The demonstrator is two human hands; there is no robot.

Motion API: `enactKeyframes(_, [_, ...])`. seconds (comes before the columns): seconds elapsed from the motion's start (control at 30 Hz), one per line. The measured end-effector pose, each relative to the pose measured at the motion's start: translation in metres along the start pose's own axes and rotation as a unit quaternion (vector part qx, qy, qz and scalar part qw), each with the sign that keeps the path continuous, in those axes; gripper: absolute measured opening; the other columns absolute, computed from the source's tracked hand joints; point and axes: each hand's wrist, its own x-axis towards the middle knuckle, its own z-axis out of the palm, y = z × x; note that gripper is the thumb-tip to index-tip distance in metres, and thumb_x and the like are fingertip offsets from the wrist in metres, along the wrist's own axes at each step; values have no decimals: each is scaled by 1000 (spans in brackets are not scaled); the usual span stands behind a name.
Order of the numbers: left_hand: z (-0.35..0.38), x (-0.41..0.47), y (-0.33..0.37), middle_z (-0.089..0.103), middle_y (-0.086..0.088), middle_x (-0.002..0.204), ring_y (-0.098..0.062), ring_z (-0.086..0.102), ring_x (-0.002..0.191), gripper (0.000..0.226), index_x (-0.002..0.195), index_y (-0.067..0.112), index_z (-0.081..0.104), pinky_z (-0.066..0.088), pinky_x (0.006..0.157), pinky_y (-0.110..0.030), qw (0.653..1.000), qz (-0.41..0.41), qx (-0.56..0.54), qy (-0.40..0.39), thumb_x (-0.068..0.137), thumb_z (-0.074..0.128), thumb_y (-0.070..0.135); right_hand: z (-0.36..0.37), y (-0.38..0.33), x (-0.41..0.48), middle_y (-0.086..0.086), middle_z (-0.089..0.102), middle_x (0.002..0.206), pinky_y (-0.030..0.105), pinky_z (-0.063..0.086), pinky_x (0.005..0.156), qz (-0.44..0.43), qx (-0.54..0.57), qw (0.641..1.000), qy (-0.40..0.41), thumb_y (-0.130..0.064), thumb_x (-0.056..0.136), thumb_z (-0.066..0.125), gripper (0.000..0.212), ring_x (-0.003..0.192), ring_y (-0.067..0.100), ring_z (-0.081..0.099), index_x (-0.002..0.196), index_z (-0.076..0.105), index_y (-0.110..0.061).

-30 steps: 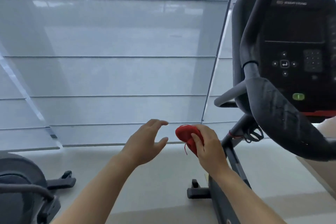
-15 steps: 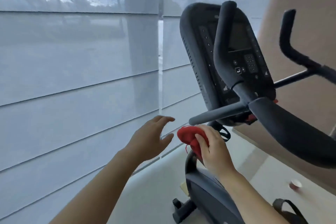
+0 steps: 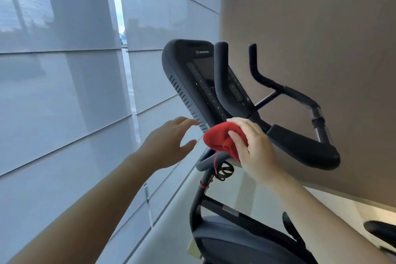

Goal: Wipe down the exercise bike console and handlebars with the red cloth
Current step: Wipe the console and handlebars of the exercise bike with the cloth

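Fingers (image 3: 235,137) of right hand (image 3: 255,152) clamp bunched red cloth (image 3: 218,141); left hand (image 3: 169,146) spread, empty.

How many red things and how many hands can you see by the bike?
Red things: 2, the red cloth and a small red band on the bike post.
Hands: 2, the left hand and the right hand.
Total: 4

1 red cloth (image 3: 220,140), 1 console (image 3: 199,83), 2 upright handlebar horns (image 3: 222,79), 2 hands (image 3: 169,146), all around the console.
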Motion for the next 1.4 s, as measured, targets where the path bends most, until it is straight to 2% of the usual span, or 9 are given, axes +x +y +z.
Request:
enactKeyframes(0.13, [-10, 24, 10, 45, 10, 136, -13, 48, 118, 46, 135, 33, 38, 47, 91, -35, 998, 31, -37, 29, 91, 51, 38, -33, -1, 27, -3, 59, 118, 24, 37, 100, -32, -49, 996, 61, -27, 95, 42, 31, 113, 17, 52, 118, 57, -13])
enactKeyframes(0.33, [-16, 57, 48, 44, 11, 136, -10, 50, 106, 45, 134, 29, 41, 48, 87, -37, 992, 68, -79, 66, 91, 52, 34, -73, 6, 51, 4, 60, 120, 7, 25, 97, -60, -143, 979, 132, -25, 95, 43, 32, 111, 16, 49, 118, 57, -8])
enactKeyframes(0.53, [26, 68, 65, 45, 4, 134, -16, 46, 120, 44, 131, 23, 45, 46, 92, -34, 991, 95, -86, 46, 89, 55, 28, -61, 59, 9, 1, 53, 127, 30, 38, 102, 20, -196, 980, -13, -38, 95, 38, 41, 117, 14, 43, 127, 46, -15])
enactKeyframes(0.63, [49, 69, 69, 43, 4, 134, -18, 45, 120, 45, 129, 23, 47, 49, 90, -39, 991, 101, -85, 36, 86, 56, 29, -61, 69, 1, -6, 49, 132, 27, 32, 99, 26, -219, 974, -48, -45, 94, 36, 43, 121, 14, 42, 131, 40, -23])
enactKeyframes(0.77, [56, 79, 76, 43, 8, 134, -16, 43, 122, 43, 127, 25, 47, 46, 93, -39, 991, 93, -86, 49, 84, 54, 31, -66, 73, 13, -9, 45, 137, 42, 27, 109, 13, -252, 966, -54, -48, 92, 40, 47, 128, 13, 36, 134, 36, -28])
enactKeyframes(0.9, [53, 86, 76, 46, 8, 132, -17, 43, 122, 42, 125, 25, 48, 43, 98, -36, 992, 83, -76, 52, 83, 49, 32, -65, 76, 16, -7, 46, 138, 23, 31, 101, 12, -145, 985, -88, -42, 92, 48, 51, 126, 11, 40, 137, 37, -23])
enactKeyframes(1.13, [52, 94, 83, 52, 4, 128, -17, 41, 124, 43, 124, 20, 52, 30, 100, -20, 991, 93, -48, 85, 81, 58, 18, -75, 78, 23, -1, 59, 119, 23, 44, 85, 37, -101, 994, 3, -36, 94, 47, 37, 106, 14, 54, 125, 49, -16])
enactKeyframes(1.27, [53, 103, 82, 55, 2, 126, -19, 43, 124, 41, 122, 18, 54, 33, 103, -27, 988, 98, -43, 109, 81, 54, 21, -72, 80, 14, -5, 42, 141, 32, 40, 102, 8, -175, 979, -103, -50, 92, 40, 57, 125, 14, 42, 140, 30, -20])
enactKeyframes(1.4, [56, 108, 72, 54, 0, 129, -20, 42, 127, 44, 125, 16, 53, 31, 105, -28, 991, 80, -32, 101, 82, 57, 25, -72, 85, 12, -7, 32, 149, 34, 35, 106, 0, -182, 977, -111, -53, 92, 37, 64, 131, 13, 34, 145, 20, -23])
